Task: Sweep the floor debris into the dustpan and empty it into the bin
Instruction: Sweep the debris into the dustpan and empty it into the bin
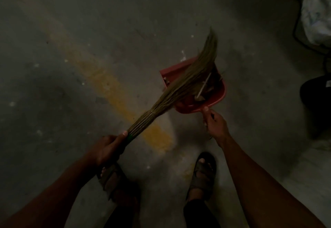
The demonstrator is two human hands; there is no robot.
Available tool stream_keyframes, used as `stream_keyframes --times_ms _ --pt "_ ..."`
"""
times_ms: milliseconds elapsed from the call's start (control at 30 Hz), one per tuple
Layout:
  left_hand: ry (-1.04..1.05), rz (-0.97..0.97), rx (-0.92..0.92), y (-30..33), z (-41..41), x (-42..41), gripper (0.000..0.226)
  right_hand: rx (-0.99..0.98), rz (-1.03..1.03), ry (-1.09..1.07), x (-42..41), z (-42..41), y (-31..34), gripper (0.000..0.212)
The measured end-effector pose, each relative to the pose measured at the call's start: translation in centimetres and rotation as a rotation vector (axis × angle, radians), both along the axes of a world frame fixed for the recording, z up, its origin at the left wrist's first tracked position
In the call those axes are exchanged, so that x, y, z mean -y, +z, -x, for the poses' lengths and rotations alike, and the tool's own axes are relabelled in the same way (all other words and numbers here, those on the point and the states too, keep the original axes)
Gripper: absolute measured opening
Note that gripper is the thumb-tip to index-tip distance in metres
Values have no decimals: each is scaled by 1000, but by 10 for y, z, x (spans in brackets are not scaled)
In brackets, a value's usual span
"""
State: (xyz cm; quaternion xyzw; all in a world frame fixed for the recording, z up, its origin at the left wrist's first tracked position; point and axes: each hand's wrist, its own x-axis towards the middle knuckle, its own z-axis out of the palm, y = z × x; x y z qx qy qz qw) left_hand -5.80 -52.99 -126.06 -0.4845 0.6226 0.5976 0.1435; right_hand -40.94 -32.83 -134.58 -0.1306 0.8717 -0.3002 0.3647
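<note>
Left hand [105, 150] gripping straw broom [180, 84], right hand [215, 123] pinching red plastic dustpan [217, 96] handle

dim grey concrete floor [89, 30] with a faded yellow painted stripe [114, 91], scattered pale specks [183, 55], two sandalled feet [204, 174].

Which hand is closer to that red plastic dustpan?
Right. The right hand grips the red plastic dustpan by its handle; the left hand holds the straw broom away at lower left.
</note>
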Motion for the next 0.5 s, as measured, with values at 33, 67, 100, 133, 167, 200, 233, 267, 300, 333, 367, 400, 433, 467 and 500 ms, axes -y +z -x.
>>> stream_keyframes --times_ms 33,67,100,133,167,200,233,267,300,333,367,400,433,467,500 --pt "27 -10 -7 1 -1 0 66 -1 -3 -3 -1 0 1 58" --pt "39 -3 -20 -1 -1 -1 65 -4 -17 -5 -2 1 1 56" --pt "42 14 -31 0 0 -3 65 -5 -39 -7 -4 2 0 56" --pt "46 34 -37 0 2 -4 66 -3 -61 -9 -6 2 -1 59" --pt "65 53 -37 0 5 -4 66 -3 -82 -14 -9 3 -3 64" --pt "98 65 -48 0 9 -2 67 -1 -101 -23 -13 3 -6 69" --pt "132 75 -68 1 15 0 67 1 -112 -31 -17 3 -7 70" --pt "151 96 -92 -1 21 4 66 -2 -121 -33 -21 2 -8 70" --pt "150 131 -101 -3 27 9 66 -11 -129 -27 -25 1 -9 68" --pt "144 165 -91 -6 33 15 66 -19 -139 -24 -29 1 -10 67" --pt "145 194 -77 -10 40 22 67 -21 -153 -28 -34 1 -13 67" --pt "147 227 -60 -15 47 29 69 -14 -161 -34 -39 1 -15 68" --pt "130 269 -33 -20 57 36 69 -5 -169 -34 -45 0 -17 67" --pt "94 315 1 -25 67 45 67 4 -177 -22 -50 0 -20 66" --pt "48 360 40 -29 77 54 62 11 -189 -4 -55 -1 -22 63"
